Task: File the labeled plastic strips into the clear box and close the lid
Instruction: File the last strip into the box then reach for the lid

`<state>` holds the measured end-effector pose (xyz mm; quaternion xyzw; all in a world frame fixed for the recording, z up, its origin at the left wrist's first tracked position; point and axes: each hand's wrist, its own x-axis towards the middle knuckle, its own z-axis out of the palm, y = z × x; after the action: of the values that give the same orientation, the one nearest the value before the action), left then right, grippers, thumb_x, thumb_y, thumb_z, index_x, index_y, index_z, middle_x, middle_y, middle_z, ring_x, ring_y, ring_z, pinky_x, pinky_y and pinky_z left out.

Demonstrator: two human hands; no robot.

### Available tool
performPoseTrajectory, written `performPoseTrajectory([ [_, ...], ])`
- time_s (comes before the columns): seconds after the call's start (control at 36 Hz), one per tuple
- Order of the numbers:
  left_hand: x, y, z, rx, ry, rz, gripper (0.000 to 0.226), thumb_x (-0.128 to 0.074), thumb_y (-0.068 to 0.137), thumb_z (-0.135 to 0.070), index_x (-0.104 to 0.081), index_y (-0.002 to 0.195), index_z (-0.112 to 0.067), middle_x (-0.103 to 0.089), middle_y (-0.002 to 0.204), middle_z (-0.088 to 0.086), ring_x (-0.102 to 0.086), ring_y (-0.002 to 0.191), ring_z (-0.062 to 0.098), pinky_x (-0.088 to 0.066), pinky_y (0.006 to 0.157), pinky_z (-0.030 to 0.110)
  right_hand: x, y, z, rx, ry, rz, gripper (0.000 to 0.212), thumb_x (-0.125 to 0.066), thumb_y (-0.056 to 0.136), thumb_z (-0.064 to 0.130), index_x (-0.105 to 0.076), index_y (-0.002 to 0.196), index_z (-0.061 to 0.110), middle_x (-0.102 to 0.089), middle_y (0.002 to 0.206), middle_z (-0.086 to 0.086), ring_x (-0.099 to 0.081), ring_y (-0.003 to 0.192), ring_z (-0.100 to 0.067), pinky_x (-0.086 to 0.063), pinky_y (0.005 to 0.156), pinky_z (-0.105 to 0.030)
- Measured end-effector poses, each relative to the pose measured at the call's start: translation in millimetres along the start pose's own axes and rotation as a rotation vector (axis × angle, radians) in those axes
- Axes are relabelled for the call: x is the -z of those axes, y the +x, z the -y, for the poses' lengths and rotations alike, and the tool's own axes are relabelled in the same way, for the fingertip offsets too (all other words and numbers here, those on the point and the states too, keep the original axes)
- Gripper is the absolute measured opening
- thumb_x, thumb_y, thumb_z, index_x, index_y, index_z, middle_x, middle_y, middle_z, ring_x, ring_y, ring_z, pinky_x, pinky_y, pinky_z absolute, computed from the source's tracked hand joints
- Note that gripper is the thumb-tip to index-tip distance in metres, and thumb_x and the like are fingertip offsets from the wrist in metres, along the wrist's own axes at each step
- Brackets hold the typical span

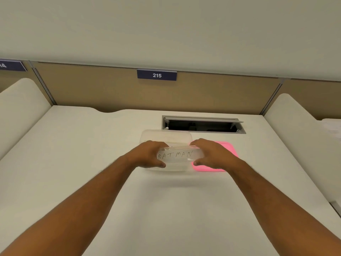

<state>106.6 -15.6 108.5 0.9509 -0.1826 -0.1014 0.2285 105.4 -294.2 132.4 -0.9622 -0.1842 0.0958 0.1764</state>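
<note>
A clear plastic strip [180, 155] hand-lettered "BATMAN" is held level over the clear box [166, 134] on the desk [73, 154], the left hand [147, 154] and right hand [212, 154] each pinching an end. The pink lid [228, 150] lies just right of the box.

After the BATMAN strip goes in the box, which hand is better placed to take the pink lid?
Probably the right hand. The pink lid lies directly under and beside it, right of the clear box. The left hand, holding the strip's other end, would have to cross over the box.
</note>
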Motion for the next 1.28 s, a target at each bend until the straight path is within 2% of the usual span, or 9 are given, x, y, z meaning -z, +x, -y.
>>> performPoseTrajectory([
  [0.08, 5, 3, 5, -0.004, 0.024, 0.0, 0.072, -0.082, 0.074, -0.042, -0.051, 0.137, -0.031, -0.058, 0.123, -0.005, -0.053, 0.108, 0.015, -0.046, 0.088, 0.027, 0, 10, 3, 0.056, -0.093, -0.012, 0.065, -0.079, 0.078, 0.039, -0.049, 0.135, 0.03, -0.058, 0.125, 0.01, -0.055, 0.111, -0.015, -0.044, 0.087, -0.029],
  [0.19, 11, 11, 14, 0.0, 0.045, 0.004, 0.072, -0.082, 0.074, -0.045, -0.048, 0.137, -0.037, -0.049, 0.115, -0.005, -0.05, 0.103, 0.015, -0.047, 0.085, 0.027, -1, 23, 8, 0.073, -0.17, -0.055, 0.065, -0.078, 0.08, 0.038, -0.048, 0.136, 0.028, -0.06, 0.127, 0.007, -0.055, 0.112, -0.018, -0.047, 0.091, -0.035],
  [0.33, 20, 25, 26, -0.012, 0.116, 0.011, 0.073, -0.081, 0.076, -0.043, -0.044, 0.138, -0.037, -0.053, 0.124, -0.004, -0.047, 0.116, 0.017, -0.047, 0.097, 0.037, -1, 39, 12, 0.069, -0.208, -0.08, 0.064, -0.077, 0.082, 0.037, -0.048, 0.138, 0.025, -0.058, 0.13, 0.005, -0.055, 0.117, -0.021, -0.047, 0.094, -0.038],
  [0.42, 24, 33, 32, -0.034, 0.177, 0.024, 0.069, -0.079, 0.079, -0.039, -0.043, 0.138, -0.033, -0.054, 0.129, -0.006, -0.046, 0.12, 0.016, -0.045, 0.098, 0.039, -2, 48, 14, 0.07, -0.229, -0.086, 0.064, -0.077, 0.082, 0.039, -0.048, 0.138, 0.024, -0.058, 0.133, 0.003, -0.055, 0.118, -0.022, -0.049, 0.094, -0.041],
  [0.56, 28, 44, 38, -0.034, 0.237, -0.017, 0.067, -0.078, 0.083, -0.032, -0.044, 0.14, -0.025, -0.05, 0.128, -0.005, -0.053, 0.113, 0.018, -0.049, 0.091, 0.036, -3, 64, 17, 0.075, -0.274, -0.097, 0.065, -0.077, 0.082, 0.04, -0.047, 0.137, 0.021, -0.058, 0.128, 0.002, -0.058, 0.11, -0.024, -0.051, 0.087, -0.039],
  [0.81, 16, 61, 49, 0.012, 0.322, -0.116, 0.063, -0.078, 0.081, -0.037, -0.049, 0.134, -0.021, -0.061, 0.12, -0.001, -0.057, 0.108, 0.021, -0.05, 0.084, 0.037, -10, 90, 16, 0.03, -0.296, -0.082, 0.062, -0.08, 0.08, 0.033, -0.048, 0.13, 0.017, -0.056, 0.122, -0.001, -0.061, 0.099, -0.025, -0.052, 0.078, -0.038],
  [1.03, 6, 75, 59, 0.052, 0.397, -0.071, 0.052, -0.079, 0.078, -0.04, -0.054, 0.117, -0.016, -0.065, 0.104, 0.001, -0.062, 0.09, 0.026, -0.052, 0.073, 0.039, -26, 108, 9, 0.028, -0.397, -0.06, 0.059, -0.082, 0.077, 0.036, -0.051, 0.124, 0.016, -0.063, 0.115, -0.003, -0.06, 0.104, -0.027, -0.05, 0.08, -0.038],
  [1.14, 4, 81, 63, 0.064, 0.421, -0.029, 0.044, -0.081, 0.076, -0.038, -0.056, 0.104, -0.015, -0.065, 0.093, 0.004, -0.061, 0.081, 0.027, -0.044, 0.063, 0.034, -34, 118, 8, 0.063, -0.552, -0.021, 0.052, -0.079, 0.079, 0.043, -0.056, 0.117, 0.014, -0.066, 0.108, -0.004, -0.063, 0.096, -0.027, -0.044, 0.077, -0.035],
  [1.28, -1, 89, 66, 0.089, 0.443, 0.027, 0.043, -0.083, 0.074, -0.036, -0.058, 0.1, -0.013, -0.064, 0.088, 0.005, -0.06, 0.077, 0.027, -0.05, 0.066, 0.036, -42, 125, 3, 0.054, -0.55, 0.025, 0.048, -0.079, 0.08, 0.038, -0.057, 0.115, 0.013, -0.066, 0.107, -0.006, -0.063, 0.093, -0.027, -0.037, 0.071, -0.032],
])
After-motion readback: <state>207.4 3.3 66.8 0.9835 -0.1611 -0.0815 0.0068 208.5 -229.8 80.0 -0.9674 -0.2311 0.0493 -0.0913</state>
